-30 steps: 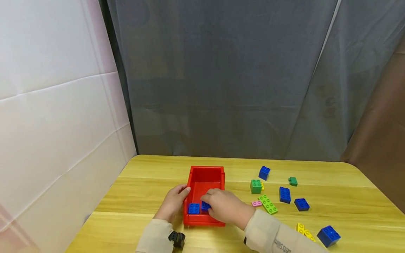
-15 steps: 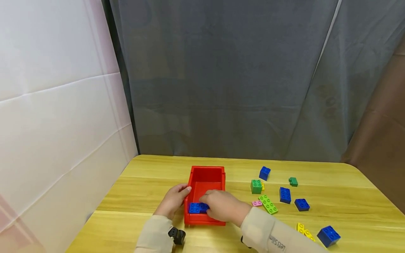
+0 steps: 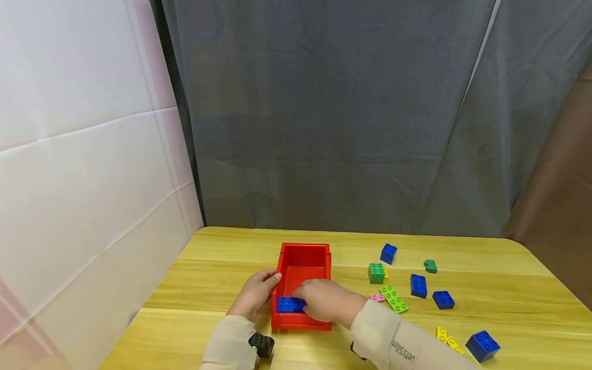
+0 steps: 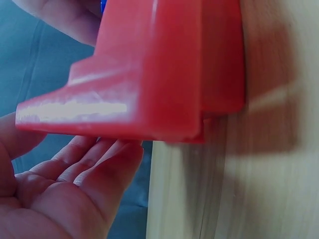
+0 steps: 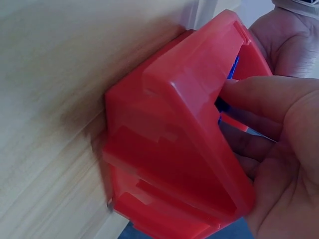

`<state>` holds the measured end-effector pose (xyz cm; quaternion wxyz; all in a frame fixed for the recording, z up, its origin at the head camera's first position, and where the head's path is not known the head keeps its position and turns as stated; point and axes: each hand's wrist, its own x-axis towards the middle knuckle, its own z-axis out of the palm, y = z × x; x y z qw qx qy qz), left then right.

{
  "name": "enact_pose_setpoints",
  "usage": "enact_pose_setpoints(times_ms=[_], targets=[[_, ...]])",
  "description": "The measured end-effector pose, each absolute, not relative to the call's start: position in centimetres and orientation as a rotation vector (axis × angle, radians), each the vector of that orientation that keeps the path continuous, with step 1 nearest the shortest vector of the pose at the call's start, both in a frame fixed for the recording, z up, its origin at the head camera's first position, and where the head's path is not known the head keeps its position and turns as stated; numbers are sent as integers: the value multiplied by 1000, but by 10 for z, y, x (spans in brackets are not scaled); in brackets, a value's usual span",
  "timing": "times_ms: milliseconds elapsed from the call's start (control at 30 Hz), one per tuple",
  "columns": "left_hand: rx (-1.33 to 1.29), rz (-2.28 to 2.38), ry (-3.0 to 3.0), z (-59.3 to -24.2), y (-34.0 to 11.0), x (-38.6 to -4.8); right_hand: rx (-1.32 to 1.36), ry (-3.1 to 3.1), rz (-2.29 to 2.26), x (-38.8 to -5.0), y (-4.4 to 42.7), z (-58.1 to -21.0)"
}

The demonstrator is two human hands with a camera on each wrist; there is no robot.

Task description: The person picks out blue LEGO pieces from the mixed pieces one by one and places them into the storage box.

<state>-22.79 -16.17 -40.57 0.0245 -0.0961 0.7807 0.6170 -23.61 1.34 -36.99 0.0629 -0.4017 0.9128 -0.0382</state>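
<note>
A red plastic bin [image 3: 305, 321] stands on the table, with two blue toy bricks side by side at its near end. One blue brick [image 3: 285, 304] lies against the left wall. The other blue brick [image 3: 298, 305] adjoins it and is partly covered by my right hand [image 3: 330, 300], whose thumb and fingers pinch it inside the bin. My left hand [image 3: 256, 294] holds the bin's left wall, the thumb over the rim. In the left wrist view its fingers [image 4: 107, 164] lie along the outside of the wall. The right wrist view shows my right thumb [image 5: 264, 97] reaching past the rim.
Right of the bin lie loose bricks: a green brick [image 3: 376, 273], a lime brick [image 3: 393, 299], a pink brick [image 3: 377, 298], yellow bricks [image 3: 448, 340] and several blue ones, such as a blue brick [image 3: 482, 346] near the front. A grey curtain [image 3: 324, 128] hangs behind the table.
My right hand has slid the second blue brick left, closing the gap to the first brick. My left hand stays on the bin's wall. The view has shifted slightly.
</note>
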Motion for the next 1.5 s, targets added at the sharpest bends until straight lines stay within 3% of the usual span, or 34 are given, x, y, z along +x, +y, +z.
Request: enact_pose_setpoints(times_ms=[1500], targets=[[-342, 1937, 2398, -405, -161, -228, -1021, 2726, -145, -247, -6, -372]])
